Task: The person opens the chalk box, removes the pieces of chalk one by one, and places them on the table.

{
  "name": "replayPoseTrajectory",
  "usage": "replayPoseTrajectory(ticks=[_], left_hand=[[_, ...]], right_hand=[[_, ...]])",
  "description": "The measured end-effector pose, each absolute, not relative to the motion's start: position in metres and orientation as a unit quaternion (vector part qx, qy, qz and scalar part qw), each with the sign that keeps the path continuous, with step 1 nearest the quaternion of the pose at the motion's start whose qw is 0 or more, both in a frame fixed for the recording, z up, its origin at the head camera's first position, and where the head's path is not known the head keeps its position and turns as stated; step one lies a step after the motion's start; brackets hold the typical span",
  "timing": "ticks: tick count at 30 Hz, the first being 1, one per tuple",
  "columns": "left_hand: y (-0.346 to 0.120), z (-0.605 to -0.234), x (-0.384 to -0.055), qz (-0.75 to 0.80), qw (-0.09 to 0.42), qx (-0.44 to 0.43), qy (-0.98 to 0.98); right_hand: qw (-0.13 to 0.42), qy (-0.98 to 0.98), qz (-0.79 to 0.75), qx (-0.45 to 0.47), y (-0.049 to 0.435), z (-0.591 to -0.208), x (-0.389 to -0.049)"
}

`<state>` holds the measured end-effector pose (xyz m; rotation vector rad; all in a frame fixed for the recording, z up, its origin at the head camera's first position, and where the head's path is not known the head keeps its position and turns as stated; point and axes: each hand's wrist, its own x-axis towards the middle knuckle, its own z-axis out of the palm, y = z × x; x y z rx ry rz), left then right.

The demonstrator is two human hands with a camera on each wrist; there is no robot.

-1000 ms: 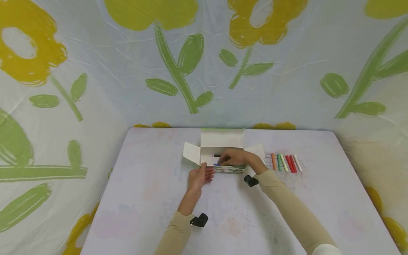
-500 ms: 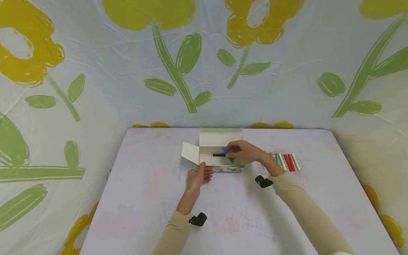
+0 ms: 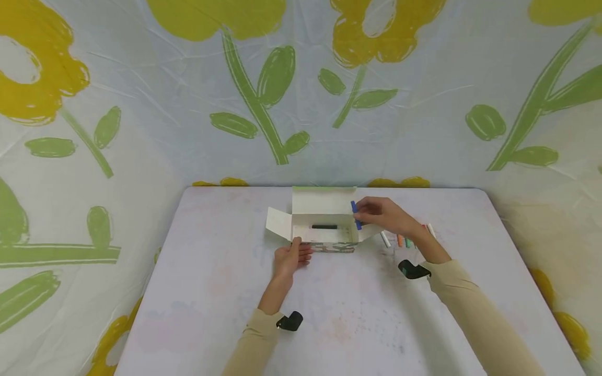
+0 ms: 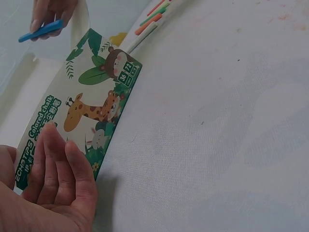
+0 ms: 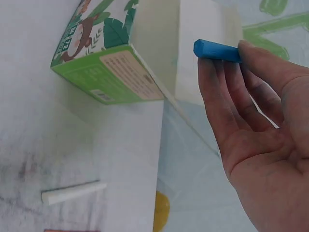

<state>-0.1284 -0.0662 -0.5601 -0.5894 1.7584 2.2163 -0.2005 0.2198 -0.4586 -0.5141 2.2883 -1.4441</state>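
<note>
A printed colored-chalk box [image 3: 329,248] stands with its lid and side flaps spread; giraffe and bear drawings show on its front panel [image 4: 91,104] in the left wrist view. My left hand [image 3: 287,261] holds the box at its near left corner, thumb at the rim and fingers against the front. Between thumb and fingertips, my right hand [image 3: 388,215] pinches a blue chalk stick [image 5: 217,51], raised at the box's right end, over the right flap. Inside the box lies a black chalk stick [image 3: 324,226].
To the right of the box, several chalk sticks lie in a row, among them a white one [image 3: 385,239] and an orange one [image 3: 400,240]; the right forearm partly covers them. Behind the table [image 3: 211,235] hangs a flower-print cloth [image 3: 188,104].
My right hand has lifted the blue chalk stick out of the box and carried it up and right. The black stick has come into full view. My left hand stays at the box.
</note>
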Motion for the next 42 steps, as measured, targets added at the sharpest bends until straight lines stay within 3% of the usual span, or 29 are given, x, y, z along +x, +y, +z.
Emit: replayPoseTrajectory(ticks=[14,24,42], left_hand=[[-0.071,-0.522,-0.12,0.759,0.142,-0.188,0.607],[-0.069,-0.562,-0.129,0.76,0.136,-0.2,0.604],[-0.067,-0.562,-0.129,0.756,0.122,-0.204,0.61]], right_hand=[[0.169,0.851,-0.491,-0.083,0.278,-0.445,-0.174],[0.163,0.866,-0.472,-0.024,0.324,-0.466,-0.16],[0.112,0.861,-0.494,0.053,0.372,-0.516,-0.147]])
